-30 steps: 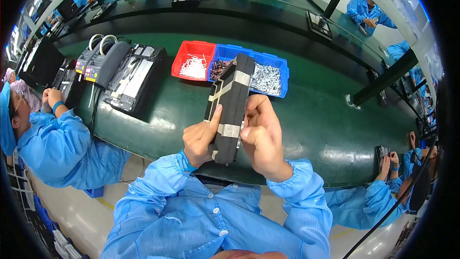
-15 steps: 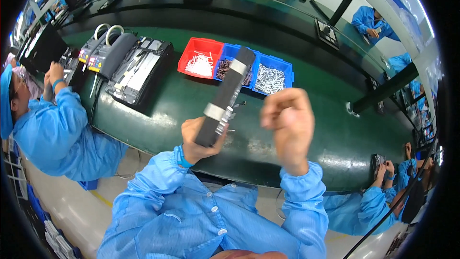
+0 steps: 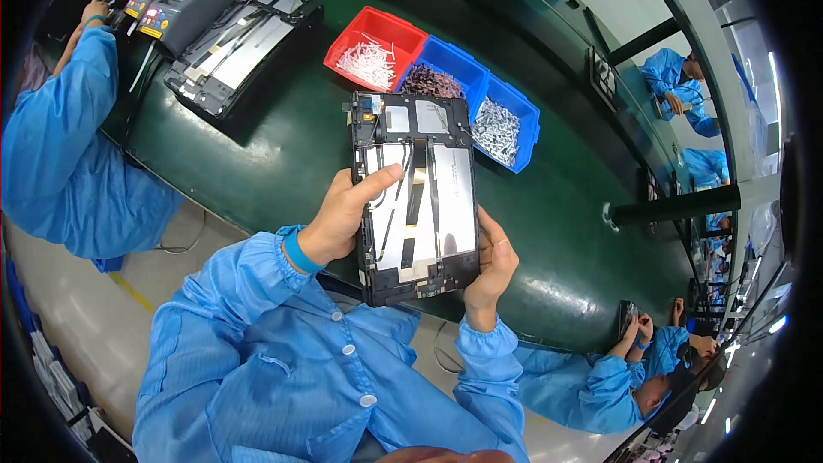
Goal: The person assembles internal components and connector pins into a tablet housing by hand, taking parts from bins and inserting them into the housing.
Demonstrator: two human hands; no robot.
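An opened tablet [image 3: 455,184], its batteries and dark ribbon cables exposed, is held over the near edge of the green bench. My left hand [image 3: 347,210] grips its left side, with the thumb lying across the inner parts and the other fingers hidden beneath. At the lower right edge, my right hand [image 3: 492,270] is closed on the same tablet. Just beyond its top edge stand a red bin [image 3: 405,28] of white sticks, a blue bin [image 3: 454,56] of dark brown small parts, and another blue bin [image 3: 525,111] of silvery small parts.
A stack of opened tablets [image 3: 244,47] sits at the left beside grey devices [image 3: 193,13] with hose-like handles. The green bench [image 3: 566,223] curves away to the right. Co-workers in blue sit left [image 3: 64,146] and right [image 3: 583,386]. A dark post [image 3: 677,206] stands on the right.
The tablet has turned from edge-on to face up, showing its inside. My right hand, apart from it before, now grips its right edge. The view has shifted.
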